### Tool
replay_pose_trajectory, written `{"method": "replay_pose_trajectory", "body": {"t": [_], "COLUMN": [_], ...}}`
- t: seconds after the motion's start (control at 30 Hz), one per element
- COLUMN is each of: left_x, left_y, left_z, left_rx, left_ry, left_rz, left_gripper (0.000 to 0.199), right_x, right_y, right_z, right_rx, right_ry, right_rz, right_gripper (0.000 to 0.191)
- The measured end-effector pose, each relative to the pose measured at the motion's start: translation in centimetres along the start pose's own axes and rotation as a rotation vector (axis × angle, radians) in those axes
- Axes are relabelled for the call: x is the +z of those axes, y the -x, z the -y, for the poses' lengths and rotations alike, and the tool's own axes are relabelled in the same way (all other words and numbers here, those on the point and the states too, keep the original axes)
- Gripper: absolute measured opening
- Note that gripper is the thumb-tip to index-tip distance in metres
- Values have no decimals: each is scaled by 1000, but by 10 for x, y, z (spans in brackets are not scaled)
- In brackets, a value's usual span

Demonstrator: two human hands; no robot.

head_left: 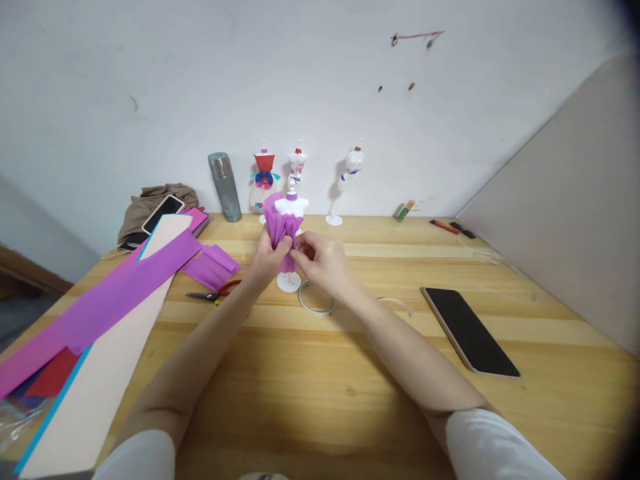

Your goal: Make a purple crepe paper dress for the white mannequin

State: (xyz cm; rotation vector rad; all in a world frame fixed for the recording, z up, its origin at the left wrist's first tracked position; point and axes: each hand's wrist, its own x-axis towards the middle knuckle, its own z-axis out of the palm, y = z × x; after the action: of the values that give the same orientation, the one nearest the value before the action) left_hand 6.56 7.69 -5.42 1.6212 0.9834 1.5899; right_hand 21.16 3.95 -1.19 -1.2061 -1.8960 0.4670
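A small white mannequin (pixel 294 205) stands upright on its round base at the middle of the table, with a purple band at its neck. Purple crepe paper (pixel 281 223) is gathered in folds around its torso. My left hand (pixel 273 253) is closed on the paper at the left side, thumb pressed on the front. Close by, my right hand (pixel 320 259) pinches at the right side of the waist; what lies between its fingertips is too small to make out. A white ring-shaped loop (pixel 317 311) lies below my right hand. Scissors (pixel 213 295) rest left of the base.
Long purple crepe paper strips (pixel 125 293) and cream sheets (pixel 120 360) cover the left side. A flask (pixel 225 190) and several dressed mannequins (pixel 265 170) stand by the wall. On the right lie a dark tablet or phone (pixel 470 331) and a green tube (pixel 405 211).
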Motion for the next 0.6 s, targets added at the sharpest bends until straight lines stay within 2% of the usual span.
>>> {"method": "replay_pose_trajectory", "body": {"t": [0.13, 0.3, 0.6], "left_x": [-2, -2, -8], "left_y": [-1, -1, -1], "left_z": [3, 8, 12], "left_rx": [20, 46, 58], "left_ry": [-26, -34, -97], "left_rz": [46, 50, 31], "left_gripper": [62, 61, 63], "right_x": [2, 1, 6], "right_y": [0, 1, 1], "right_z": [-1, -3, -9], "right_rx": [-69, -177, -124], "right_ry": [-61, -90, -150], "right_rz": [11, 27, -15], "right_gripper": [9, 20, 35]}}
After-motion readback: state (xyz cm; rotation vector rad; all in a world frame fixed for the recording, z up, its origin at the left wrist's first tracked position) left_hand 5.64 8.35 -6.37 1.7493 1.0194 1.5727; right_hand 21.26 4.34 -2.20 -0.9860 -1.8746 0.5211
